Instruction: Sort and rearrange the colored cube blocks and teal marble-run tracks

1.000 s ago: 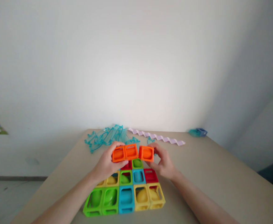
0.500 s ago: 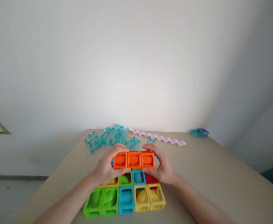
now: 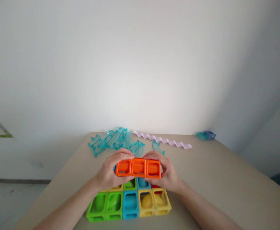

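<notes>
A row of three orange hollow cube blocks (image 3: 138, 168) is held between my two hands, one at each end. My left hand (image 3: 110, 169) is closed around the left end, with fingers over the top and the thumb below. My right hand (image 3: 165, 171) grips the right end the same way. Below and nearer to me lies a grid of joined cube blocks; its front row has green blocks (image 3: 113, 204), a blue block (image 3: 130, 204) and yellow blocks (image 3: 146, 202). The blocks behind that row are partly hidden by my hands and the orange row.
Clear teal curved plastic pieces (image 3: 116, 140) lie heaped at the back left of the table (image 3: 216, 185). Beside them a lilac zigzag strip (image 3: 162, 140) runs along the wall. At the far right corner sit a dark blue block (image 3: 210, 135) and a teal piece (image 3: 200, 136).
My right hand has closed in on the right end of the orange row, its fingers now over the top. The row sits slightly lower and tilts a little down to the right.
</notes>
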`<control>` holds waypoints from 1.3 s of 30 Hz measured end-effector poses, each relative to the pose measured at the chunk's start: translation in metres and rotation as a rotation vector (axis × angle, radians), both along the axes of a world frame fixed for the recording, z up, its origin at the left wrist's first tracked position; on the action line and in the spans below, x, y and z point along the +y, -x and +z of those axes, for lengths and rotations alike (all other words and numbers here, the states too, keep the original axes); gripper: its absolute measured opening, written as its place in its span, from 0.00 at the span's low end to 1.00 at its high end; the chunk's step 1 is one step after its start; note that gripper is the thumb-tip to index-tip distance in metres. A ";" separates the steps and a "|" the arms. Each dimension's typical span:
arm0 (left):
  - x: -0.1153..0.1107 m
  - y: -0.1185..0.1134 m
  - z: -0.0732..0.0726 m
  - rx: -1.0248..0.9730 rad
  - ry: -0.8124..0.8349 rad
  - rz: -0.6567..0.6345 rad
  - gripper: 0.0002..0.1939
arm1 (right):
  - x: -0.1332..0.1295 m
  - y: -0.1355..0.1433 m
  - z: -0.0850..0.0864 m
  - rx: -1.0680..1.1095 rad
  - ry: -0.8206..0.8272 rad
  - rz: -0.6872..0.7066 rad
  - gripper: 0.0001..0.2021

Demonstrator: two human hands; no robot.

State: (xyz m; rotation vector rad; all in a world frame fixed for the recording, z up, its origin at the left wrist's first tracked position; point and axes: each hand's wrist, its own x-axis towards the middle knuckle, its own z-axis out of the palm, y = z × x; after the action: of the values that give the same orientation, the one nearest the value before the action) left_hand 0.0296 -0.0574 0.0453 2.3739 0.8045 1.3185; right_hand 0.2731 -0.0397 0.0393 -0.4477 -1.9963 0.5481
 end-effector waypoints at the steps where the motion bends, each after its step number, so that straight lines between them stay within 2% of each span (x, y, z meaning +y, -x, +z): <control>1: 0.000 0.000 0.000 0.000 0.006 -0.001 0.25 | -0.001 0.000 0.000 -0.003 0.017 -0.006 0.25; 8: 0.000 0.000 -0.003 -0.004 0.006 0.000 0.25 | -0.001 0.000 -0.008 0.037 0.065 -0.005 0.27; 12: 0.000 0.000 -0.003 -0.002 -0.081 0.076 0.22 | -0.001 -0.002 -0.016 0.083 0.199 -0.014 0.36; 15: -0.001 0.000 -0.004 0.004 -0.114 0.092 0.20 | -0.001 -0.002 -0.021 0.093 0.260 -0.068 0.34; 18: -0.001 -0.001 -0.007 -0.068 -0.022 0.036 0.25 | -0.001 0.000 -0.023 0.103 0.219 -0.124 0.26; 21: -0.001 0.000 -0.009 -0.210 0.130 0.046 0.33 | -0.002 0.001 -0.023 0.106 0.166 -0.127 0.24; 24: -0.002 0.001 -0.009 -0.205 0.221 0.082 0.29 | -0.003 0.000 -0.021 0.075 0.146 -0.123 0.26; 27: -0.003 0.000 -0.005 -0.153 0.184 0.077 0.24 | -0.003 -0.001 -0.020 0.042 0.146 -0.096 0.29; 30: -0.003 0.000 -0.002 -0.129 0.132 0.015 0.21 | -0.003 0.000 -0.019 0.025 0.127 -0.076 0.30; 33: -0.002 -0.001 -0.001 -0.135 0.127 -0.027 0.21 | -0.004 0.001 -0.017 0.010 0.102 -0.082 0.28; 39: -0.002 0.000 -0.001 -0.158 0.150 -0.028 0.21 | -0.005 0.001 -0.013 -0.004 0.100 -0.080 0.27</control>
State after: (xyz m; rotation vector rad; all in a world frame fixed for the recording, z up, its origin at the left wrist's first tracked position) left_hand 0.0294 -0.0594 0.0440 2.1288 0.7911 1.3638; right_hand 0.2719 -0.0445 0.0267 -0.5879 -1.9518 0.5989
